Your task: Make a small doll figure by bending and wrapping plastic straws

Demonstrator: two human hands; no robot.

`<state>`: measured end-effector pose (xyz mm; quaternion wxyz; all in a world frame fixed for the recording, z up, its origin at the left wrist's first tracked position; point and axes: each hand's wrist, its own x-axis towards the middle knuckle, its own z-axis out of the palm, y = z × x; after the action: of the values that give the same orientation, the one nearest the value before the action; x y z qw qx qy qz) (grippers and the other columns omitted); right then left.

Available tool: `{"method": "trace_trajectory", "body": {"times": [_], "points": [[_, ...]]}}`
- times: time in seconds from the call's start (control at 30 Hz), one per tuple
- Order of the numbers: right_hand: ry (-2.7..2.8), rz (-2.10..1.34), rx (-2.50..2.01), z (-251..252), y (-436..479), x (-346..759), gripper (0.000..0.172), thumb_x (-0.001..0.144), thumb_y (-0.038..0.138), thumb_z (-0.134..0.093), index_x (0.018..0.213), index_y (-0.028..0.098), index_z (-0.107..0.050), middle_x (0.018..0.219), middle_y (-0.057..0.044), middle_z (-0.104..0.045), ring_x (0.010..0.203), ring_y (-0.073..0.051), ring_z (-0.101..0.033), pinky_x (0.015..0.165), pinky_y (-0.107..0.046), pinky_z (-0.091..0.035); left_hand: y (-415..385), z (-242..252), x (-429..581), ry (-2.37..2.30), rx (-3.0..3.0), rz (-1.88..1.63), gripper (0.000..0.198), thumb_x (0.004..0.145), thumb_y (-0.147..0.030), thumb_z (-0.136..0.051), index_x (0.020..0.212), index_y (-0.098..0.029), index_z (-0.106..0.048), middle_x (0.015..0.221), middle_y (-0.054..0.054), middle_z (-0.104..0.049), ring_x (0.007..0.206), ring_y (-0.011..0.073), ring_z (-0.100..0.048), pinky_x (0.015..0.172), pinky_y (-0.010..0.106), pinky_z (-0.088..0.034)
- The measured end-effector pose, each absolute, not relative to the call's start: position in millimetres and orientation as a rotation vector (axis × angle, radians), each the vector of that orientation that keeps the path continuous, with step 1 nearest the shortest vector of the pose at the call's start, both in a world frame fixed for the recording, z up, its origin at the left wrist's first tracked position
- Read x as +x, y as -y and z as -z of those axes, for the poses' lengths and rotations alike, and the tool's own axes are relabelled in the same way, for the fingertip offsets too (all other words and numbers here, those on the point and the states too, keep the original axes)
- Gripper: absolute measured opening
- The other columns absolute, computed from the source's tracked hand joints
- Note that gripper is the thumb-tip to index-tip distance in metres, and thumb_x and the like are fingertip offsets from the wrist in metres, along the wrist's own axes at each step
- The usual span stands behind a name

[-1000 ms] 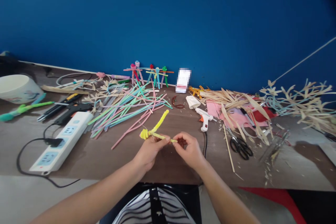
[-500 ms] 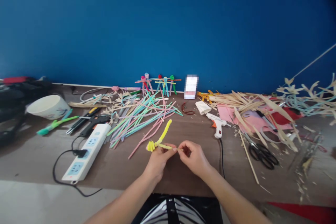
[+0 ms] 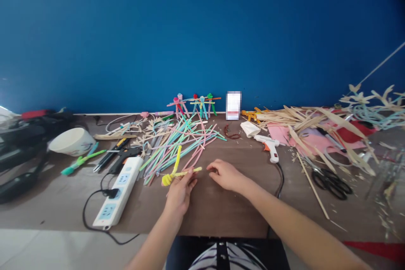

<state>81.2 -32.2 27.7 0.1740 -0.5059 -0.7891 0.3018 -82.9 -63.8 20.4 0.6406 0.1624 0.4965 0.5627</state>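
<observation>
My left hand [image 3: 180, 192] pinches a yellow pipe cleaner piece [image 3: 167, 179] above the front middle of the table. The piece has a thick coiled end on the left. One arm rises up from it, and another runs right through my fingers, its tip sticking out past them. To the right, my right hand [image 3: 228, 176] is apart from the piece, fingers loosely bent, with a gap between thumb and forefinger and nothing seen in it. Just behind my left hand lies a pile of pastel pipe cleaners [image 3: 177, 143].
Small pipe cleaner figures [image 3: 202, 105] stand by the blue wall beside a white, blurred-out upright card or screen [image 3: 233, 107]. At right are a white glue gun [image 3: 268, 145], black-handled scissors [image 3: 332, 183] and pale strips [image 3: 294, 118]. A power strip [image 3: 122, 192] and white bowl [image 3: 72, 141] lie left.
My right hand has come away from the yellow pipe cleaner's tip, leaving a gap. My left hand has moved left with the piece. The view has shifted slightly left.
</observation>
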Motion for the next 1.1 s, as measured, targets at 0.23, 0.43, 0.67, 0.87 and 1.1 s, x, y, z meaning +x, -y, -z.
{"method": "trace_trajectory", "body": {"times": [0.23,0.43,0.67,0.87,1.1], "points": [[2.527,-0.427,-1.298,-24,20,64,0.051,0.072,0.01,-0.044,0.122,0.017,-0.041,0.127,-0.01,-0.04,0.108,-0.024,-0.044,0.087,-0.034,-0.037,64,-14,-88,-1.2,0.529,-1.299,0.024,0.055,-0.031,-0.071,0.072,-0.017,-0.062,0.074,0.001,-0.061,0.073,0.0132,-0.057,0.068,0.024,-0.044],[2.477,-0.432,-1.467,-19,2,56,0.05,0.073,0.013,-0.043,0.123,0.015,-0.038,0.133,-0.012,-0.032,0.103,-0.024,-0.048,0.083,-0.034,-0.04,61,-5,-92,-1.264,0.677,-1.29,0.031,0.053,-0.034,-0.072,0.074,-0.014,-0.062,0.069,0.0,-0.059,0.069,0.0125,-0.054,0.07,0.025,-0.042],[2.455,-0.513,-1.508,-16,-14,58,0.047,0.074,0.013,-0.044,0.121,0.018,-0.043,0.122,-0.011,-0.044,0.096,-0.022,-0.053,0.08,-0.031,-0.042,41,-3,-85,-1.187,0.708,-1.358,0.029,0.052,-0.033,-0.073,0.072,-0.014,-0.062,0.069,0.001,-0.06,0.072,0.0139,-0.055,0.077,0.028,-0.041],[2.414,-0.513,-1.499,-13,-6,63,0.045,0.076,0.014,-0.042,0.122,0.015,-0.041,0.118,-0.011,-0.047,0.097,-0.021,-0.053,0.081,-0.029,-0.041,30,-3,-76,-1.098,0.648,-1.382,0.025,0.051,-0.029,-0.073,0.069,-0.015,-0.062,0.067,-0.001,-0.059,0.069,0.0114,-0.055,0.076,0.026,-0.041],[2.402,-0.543,-1.505,-15,-7,65,0.047,0.076,0.016,-0.042,0.122,0.023,-0.041,0.119,-0.008,-0.045,0.088,-0.021,-0.058,0.074,-0.031,-0.045,27,5,-76,-1.063,0.673,-1.372,0.019,0.056,-0.024,-0.072,0.07,-0.016,-0.063,0.07,-0.002,-0.06,0.071,0.0094,-0.054,0.079,0.023,-0.04]]}}
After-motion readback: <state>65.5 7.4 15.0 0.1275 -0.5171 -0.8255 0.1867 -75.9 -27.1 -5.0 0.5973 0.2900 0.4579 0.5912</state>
